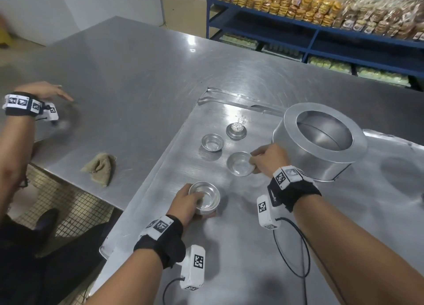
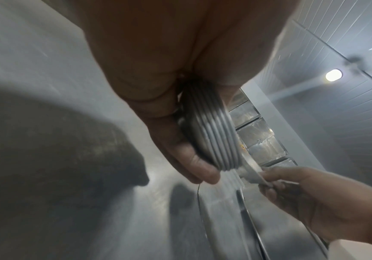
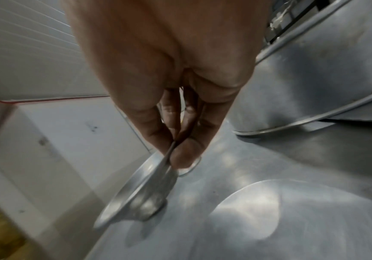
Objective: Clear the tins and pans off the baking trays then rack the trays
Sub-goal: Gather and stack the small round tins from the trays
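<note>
Steel table (image 1: 128, 59): it fills the upper left and the middle of the head view.
Baking tray (image 1: 241, 240): it lies on the table and covers the lower right of the frame.
Large ring pan (image 1: 319, 141): it stands on the tray at the right, tilted.
Left hand (image 1: 187, 201): the fingers are curled around a stack of small tins (image 1: 204, 198), bottom centre, just above the tray.
Right hand (image 1: 268, 159): thumb and fingers pinch the rim of one small tin (image 1: 241, 163), tilted, one edge touching the tray.
Two more tins (image 1: 212, 142): they stand on the tray above the hands, one of them upside down.
Cloth (image 1: 99, 167): crumpled on the table at the left.
</note>
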A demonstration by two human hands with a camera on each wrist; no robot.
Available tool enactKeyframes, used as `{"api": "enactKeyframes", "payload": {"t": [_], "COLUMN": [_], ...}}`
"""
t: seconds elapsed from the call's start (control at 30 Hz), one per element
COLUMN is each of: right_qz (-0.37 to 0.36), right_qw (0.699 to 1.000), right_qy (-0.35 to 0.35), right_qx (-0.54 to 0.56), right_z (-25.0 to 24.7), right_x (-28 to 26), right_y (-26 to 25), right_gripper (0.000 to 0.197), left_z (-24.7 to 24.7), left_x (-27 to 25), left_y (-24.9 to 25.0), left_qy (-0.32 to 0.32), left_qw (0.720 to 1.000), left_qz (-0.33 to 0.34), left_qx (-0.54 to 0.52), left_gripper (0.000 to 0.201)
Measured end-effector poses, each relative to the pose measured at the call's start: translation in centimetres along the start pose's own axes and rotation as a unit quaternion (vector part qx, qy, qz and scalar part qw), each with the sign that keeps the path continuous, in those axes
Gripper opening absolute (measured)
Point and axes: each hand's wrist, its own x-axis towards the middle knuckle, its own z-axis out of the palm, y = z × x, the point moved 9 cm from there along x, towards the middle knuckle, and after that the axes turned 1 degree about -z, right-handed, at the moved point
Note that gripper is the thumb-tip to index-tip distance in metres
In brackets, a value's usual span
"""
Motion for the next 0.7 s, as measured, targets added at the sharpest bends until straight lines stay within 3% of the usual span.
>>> {"api": "enactKeyframes", "payload": {"t": [0.07,0.17,0.3,0.5,0.7], "right_qz": [-0.029,-0.057,-0.083,-0.092,-0.116], "right_qw": [0.999,0.997,0.993,0.988,0.986], "right_qy": [-0.025,-0.05,-0.086,-0.121,-0.117], "right_qx": [0.015,0.03,0.017,0.021,-0.007], "right_z": [0.7,1.7,3.4,6.0,7.8], "right_x": [-2.1,-4.8,-7.8,-9.9,-9.7], "right_y": [-1.1,-2.2,-3.0,-2.7,-2.3], "right_gripper": [0.015,0.017,0.018,0.019,0.026], "left_z": [-0.3,-0.2,0.3,0.5,-0.2], "left_x": [-0.2,-0.5,-1.4,-1.8,-1.4], "left_y": [-0.3,-1.2,-1.4,-1.6,-1.8], "left_qy": [0.003,-0.006,-0.02,-0.032,-0.03], "left_qw": [1.0,0.999,0.999,0.999,0.999], "left_qz": [-0.001,-0.026,-0.026,-0.007,0.008], "left_qx": [0.004,-0.038,-0.015,-0.015,0.035], "left_gripper": [0.021,0.044,0.067,0.03,0.025]}}
